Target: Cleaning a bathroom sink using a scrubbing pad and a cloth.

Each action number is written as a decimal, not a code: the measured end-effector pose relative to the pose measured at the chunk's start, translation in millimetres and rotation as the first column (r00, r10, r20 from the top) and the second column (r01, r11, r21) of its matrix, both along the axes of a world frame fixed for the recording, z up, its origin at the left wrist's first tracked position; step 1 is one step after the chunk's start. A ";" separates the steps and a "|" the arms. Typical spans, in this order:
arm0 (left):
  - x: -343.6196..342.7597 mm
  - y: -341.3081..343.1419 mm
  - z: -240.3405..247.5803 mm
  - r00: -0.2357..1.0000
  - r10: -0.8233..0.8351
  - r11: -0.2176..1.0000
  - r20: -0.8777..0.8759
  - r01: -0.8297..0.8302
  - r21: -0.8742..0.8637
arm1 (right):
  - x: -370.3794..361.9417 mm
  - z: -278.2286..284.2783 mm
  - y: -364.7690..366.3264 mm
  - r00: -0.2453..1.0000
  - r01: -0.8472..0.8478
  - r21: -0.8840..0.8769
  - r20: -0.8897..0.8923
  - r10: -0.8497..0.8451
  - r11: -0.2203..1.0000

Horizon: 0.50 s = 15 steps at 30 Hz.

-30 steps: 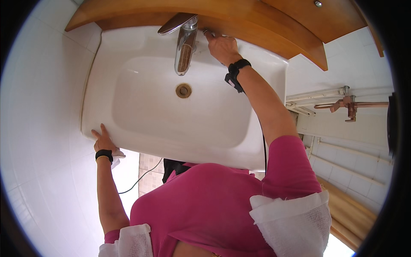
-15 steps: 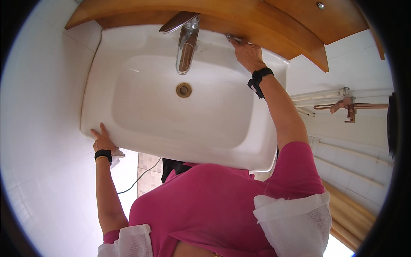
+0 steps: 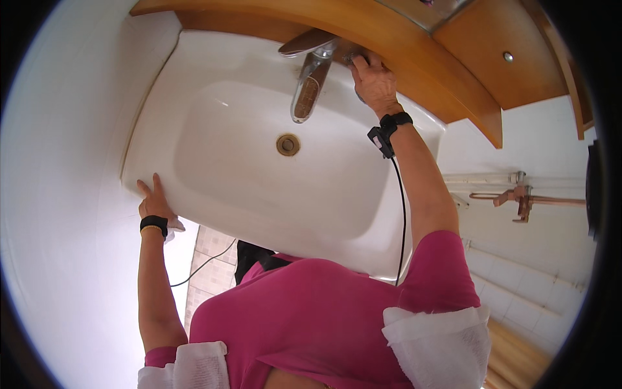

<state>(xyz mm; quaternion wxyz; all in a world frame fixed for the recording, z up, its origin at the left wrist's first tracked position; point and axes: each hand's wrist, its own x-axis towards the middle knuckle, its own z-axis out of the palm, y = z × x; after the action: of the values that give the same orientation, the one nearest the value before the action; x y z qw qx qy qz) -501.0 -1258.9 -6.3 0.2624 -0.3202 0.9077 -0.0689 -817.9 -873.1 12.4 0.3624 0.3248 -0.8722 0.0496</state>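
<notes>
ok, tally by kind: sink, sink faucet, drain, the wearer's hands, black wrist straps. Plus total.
Sink: 1
Sink faucet: 1
Drain: 1
Hands, left hand and right hand: 2
Black wrist straps: 2
Total: 7

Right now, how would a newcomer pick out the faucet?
Start at the big white sink, its back edge along the wooden board. There, just left of the right hand, stands the faucet. Its long shiny spout sets it apart from the flat round drain.
</notes>
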 end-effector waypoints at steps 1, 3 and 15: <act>0.1 0.5 0.7 1.000 -0.010 1.000 0.007 0.010 0.002 | -1.0 5.3 -4.8 1.000 -0.017 0.005 -0.005 0.017 1.000; 7.2 -8.3 -10.9 1.000 0.014 1.000 -0.021 -0.014 0.005 | -1.0 15.0 -20.0 0.992 0.061 -0.003 -0.113 -0.061 0.998; 5.8 -10.1 -9.3 0.998 0.031 0.999 -0.051 -0.029 0.029 | -11.1 -17.6 -12.3 0.996 0.080 0.127 0.015 -0.082 0.989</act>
<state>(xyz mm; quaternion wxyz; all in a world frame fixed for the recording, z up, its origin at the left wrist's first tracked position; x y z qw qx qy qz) -495.3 -1269.1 -15.6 0.2445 -0.3317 0.9101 -0.0438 -829.1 -885.4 -5.3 0.3340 0.3109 -0.8896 -0.0174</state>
